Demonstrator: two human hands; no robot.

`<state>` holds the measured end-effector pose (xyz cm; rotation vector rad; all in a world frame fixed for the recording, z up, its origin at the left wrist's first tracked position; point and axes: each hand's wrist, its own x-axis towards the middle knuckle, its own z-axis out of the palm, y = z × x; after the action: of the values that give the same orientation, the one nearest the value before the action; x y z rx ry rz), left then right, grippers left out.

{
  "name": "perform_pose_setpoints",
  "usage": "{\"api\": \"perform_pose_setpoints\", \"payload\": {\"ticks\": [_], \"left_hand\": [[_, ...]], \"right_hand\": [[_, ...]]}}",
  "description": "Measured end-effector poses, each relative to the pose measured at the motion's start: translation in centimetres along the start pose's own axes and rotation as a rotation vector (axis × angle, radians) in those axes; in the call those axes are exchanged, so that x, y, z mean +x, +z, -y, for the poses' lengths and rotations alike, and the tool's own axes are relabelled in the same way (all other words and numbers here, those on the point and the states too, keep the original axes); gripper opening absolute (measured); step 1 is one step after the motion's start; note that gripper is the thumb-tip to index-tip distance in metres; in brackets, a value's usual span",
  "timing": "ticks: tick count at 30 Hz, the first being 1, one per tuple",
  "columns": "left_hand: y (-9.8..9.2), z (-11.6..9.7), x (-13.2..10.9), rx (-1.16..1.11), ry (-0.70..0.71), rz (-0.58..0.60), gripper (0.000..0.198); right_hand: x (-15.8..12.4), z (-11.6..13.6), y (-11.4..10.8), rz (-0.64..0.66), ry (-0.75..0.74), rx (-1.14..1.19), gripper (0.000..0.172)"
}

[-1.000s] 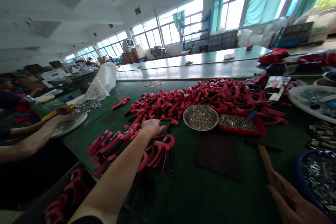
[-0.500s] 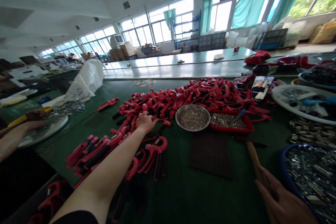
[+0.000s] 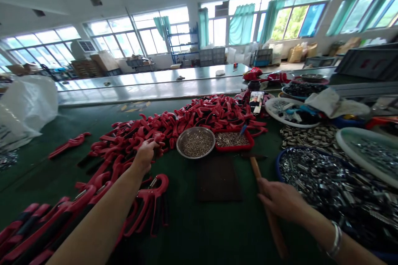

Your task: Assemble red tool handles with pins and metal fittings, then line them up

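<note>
My left hand [image 3: 146, 156] reaches to the front of a heap of red and black plastic clamp parts [image 3: 211, 112]. Its fingers are closed around a red clamp part [image 3: 159, 140], partly hidden by the hand. Below that arm lie clamps [image 3: 158, 192] with springs in their red heads. My right hand [image 3: 280, 198] grips the wooden handle of a hammer [image 3: 255, 168], whose dark head rests on the green table. Between the hands are a dark square mat [image 3: 219, 180], a metal bowl of small rivet-like pieces [image 3: 195, 143] and a red tray of metal pins [image 3: 231, 140].
On the right stands a blue-rimmed basin of metal parts [image 3: 311, 174], beside loose metal pieces [image 3: 311, 136] and white trays [image 3: 292, 118]. A phone [image 3: 256, 102] leans by the heap. A clear plastic bag [image 3: 31, 103] is at left.
The view has swung to the right. My left hand has drawn back slightly from the heap and closed on a red part. My right hand still holds the hammer.
</note>
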<state>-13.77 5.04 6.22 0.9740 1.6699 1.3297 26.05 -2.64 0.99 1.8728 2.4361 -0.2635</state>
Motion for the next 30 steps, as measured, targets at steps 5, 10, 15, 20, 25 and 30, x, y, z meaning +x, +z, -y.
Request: {"api": "perform_pose_setpoints", "payload": {"ticks": [5,10,15,20,25,30], "left_hand": [[5.5,0.6,-6.2,-0.333,-0.211,0.473,0.022],[11.4,4.3,-10.1,-0.223,-0.276,0.654,0.038],[13.4,6.4,-10.4,-0.185,-0.296,0.695,0.039],[13.4,6.6,-10.4,-0.115,-0.241,0.714,0.034],[13.2,6.4,-10.5,-0.137,-0.252,0.700,0.036],[13.4,6.3,-10.5,-0.159,-0.284,0.693,0.040]], "right_hand": [[8.7,1.3,-5.6,-0.153,0.093,-0.093,0.031],[16.6,0.7,-7.0,-0.009,0.224,-0.106,0.021],[18.3,0.0,-5.6,0.063,0.205,-0.102,0.027],[18.3,-0.6,-4.6,-0.013,0.125,-0.054,0.023],[18.5,-1.7,-4.3,-0.124,0.065,0.016,0.021],[18.1,-2.2,-4.0,-0.141,-0.045,0.099,0.022]]}}
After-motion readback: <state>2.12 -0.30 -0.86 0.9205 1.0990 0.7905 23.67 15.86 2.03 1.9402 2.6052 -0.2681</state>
